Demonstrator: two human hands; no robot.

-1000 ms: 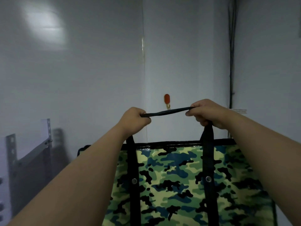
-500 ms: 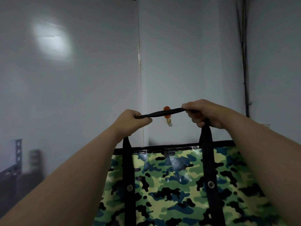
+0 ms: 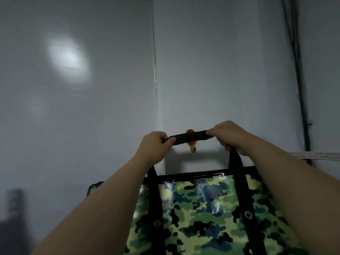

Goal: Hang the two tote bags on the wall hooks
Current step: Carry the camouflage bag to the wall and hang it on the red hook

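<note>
A pale wall (image 3: 73,126) met another at a corner seam, a light patch glaring on its left panel. The left hand (image 3: 154,144) was fisted on the left end of the black strap (image 3: 189,137). The strap crossed the orange hook (image 3: 190,142). The right hand (image 3: 228,135) pinched its right end. The camouflage tote (image 3: 202,208) hung below

I face a corner of glossy grey-white wall panels (image 3: 220,70). A blurred light patch (image 3: 69,57) glows upper left; dark cables (image 3: 298,80) run down the right.
</note>
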